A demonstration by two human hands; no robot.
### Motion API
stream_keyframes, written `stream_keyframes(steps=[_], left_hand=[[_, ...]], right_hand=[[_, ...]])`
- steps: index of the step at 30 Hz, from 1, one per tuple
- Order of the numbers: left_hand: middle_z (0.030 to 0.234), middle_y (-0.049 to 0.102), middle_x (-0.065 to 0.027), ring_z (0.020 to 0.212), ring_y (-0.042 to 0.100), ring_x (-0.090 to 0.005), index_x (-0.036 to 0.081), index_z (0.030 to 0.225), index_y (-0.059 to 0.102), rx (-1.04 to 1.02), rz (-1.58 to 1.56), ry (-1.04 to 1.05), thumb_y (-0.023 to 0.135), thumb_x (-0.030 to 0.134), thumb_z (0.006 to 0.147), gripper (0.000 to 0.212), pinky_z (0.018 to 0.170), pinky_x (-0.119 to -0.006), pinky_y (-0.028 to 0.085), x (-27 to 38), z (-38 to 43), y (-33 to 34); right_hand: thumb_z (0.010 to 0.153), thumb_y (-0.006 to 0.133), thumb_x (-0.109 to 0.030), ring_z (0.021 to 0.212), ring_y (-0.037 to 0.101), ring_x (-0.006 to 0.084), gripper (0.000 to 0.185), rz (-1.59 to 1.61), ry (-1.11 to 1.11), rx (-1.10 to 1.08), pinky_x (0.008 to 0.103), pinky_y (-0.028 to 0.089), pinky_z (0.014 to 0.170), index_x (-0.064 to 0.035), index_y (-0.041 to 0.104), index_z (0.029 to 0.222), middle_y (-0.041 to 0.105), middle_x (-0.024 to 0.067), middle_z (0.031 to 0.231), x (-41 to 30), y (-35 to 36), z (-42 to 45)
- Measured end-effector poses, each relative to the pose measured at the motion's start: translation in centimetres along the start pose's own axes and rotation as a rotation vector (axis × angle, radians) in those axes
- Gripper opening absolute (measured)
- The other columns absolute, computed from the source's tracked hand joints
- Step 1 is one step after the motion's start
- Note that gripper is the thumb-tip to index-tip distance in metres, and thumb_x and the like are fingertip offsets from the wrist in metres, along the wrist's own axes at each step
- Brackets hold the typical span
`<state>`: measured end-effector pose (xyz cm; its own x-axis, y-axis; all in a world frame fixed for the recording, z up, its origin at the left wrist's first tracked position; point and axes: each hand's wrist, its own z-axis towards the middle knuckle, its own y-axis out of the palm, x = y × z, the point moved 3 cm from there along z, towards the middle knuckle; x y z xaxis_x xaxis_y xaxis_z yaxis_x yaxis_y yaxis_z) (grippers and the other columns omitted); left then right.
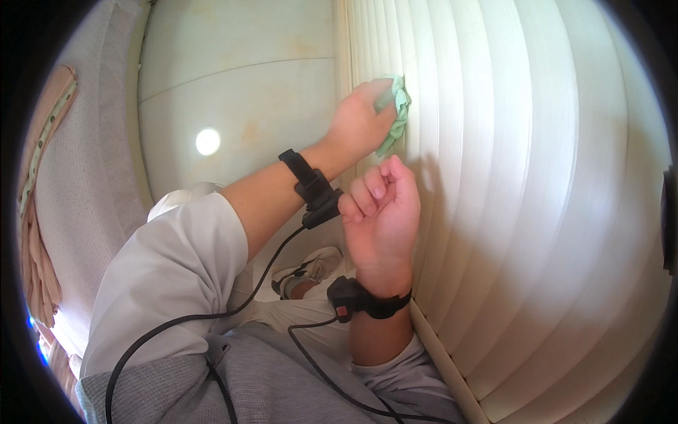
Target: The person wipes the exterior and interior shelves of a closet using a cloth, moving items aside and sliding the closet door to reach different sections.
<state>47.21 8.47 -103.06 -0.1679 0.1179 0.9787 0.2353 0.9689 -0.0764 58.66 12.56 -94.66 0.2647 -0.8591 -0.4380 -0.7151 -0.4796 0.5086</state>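
Note:
My left hand (pixel 363 114) reaches to the foot of a cream ribbed panel (pixel 508 159) and holds a bunched light green cloth (pixel 400 111) against its slats. The fingers are partly hidden by the cloth. Nearer to me, my right hand (pixel 381 212) is raised beside the same panel, palm towards me. Its fingers curl in loosely, and nothing shows in them. It is just below the cloth, apart from it.
Black straps with small devices (pixel 315 196) sit on both wrists, and black cables (pixel 175 320) trail across my lap. Pale floor tiles (pixel 238 106) lie to the left, beside a fabric-covered side (pixel 90 143) and a pinkish curtain (pixel 39 259). A shoe (pixel 318 265) shows beneath my arms.

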Motion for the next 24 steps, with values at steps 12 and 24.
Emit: stream_keyframes(steps=[12, 24], left_hand=[[0.11, 0.072, -0.0179, 0.09, 0.07, -0.0289, 0.005, 0.126, 0.071, 0.135, 0.043, 0.031, 0.07, 0.021, 0.095, 0.035, 0.079, -0.037, 0.056, -1.6, 0.6, 0.1], [0.112, 0.069, -0.0133, 0.095, 0.068, -0.0335, 0.007, 0.127, 0.071, -0.007, 0.13, 0.617, 0.073, 0.018, 0.093, 0.036, 0.083, -0.039, 0.058, 3.4, -0.9, -0.3]], right_hand=[[0.107, 0.053, -0.029, 0.056, 0.033, 0.0108, 0.022, -0.007, -0.032, 0.089, 0.0279, 0.029, 0.051, -0.0153, 0.049, 0.09, 0.039, -0.0033, 0.072, -0.1, -0.7, 0.6], [0.107, 0.053, -0.03, 0.061, 0.036, 0.0102, 0.021, -0.012, -0.149, 0.114, 0.0272, 0.031, 0.053, -0.0146, 0.049, 0.093, 0.043, -0.0026, 0.079, -0.5, -1.4, -0.2]])
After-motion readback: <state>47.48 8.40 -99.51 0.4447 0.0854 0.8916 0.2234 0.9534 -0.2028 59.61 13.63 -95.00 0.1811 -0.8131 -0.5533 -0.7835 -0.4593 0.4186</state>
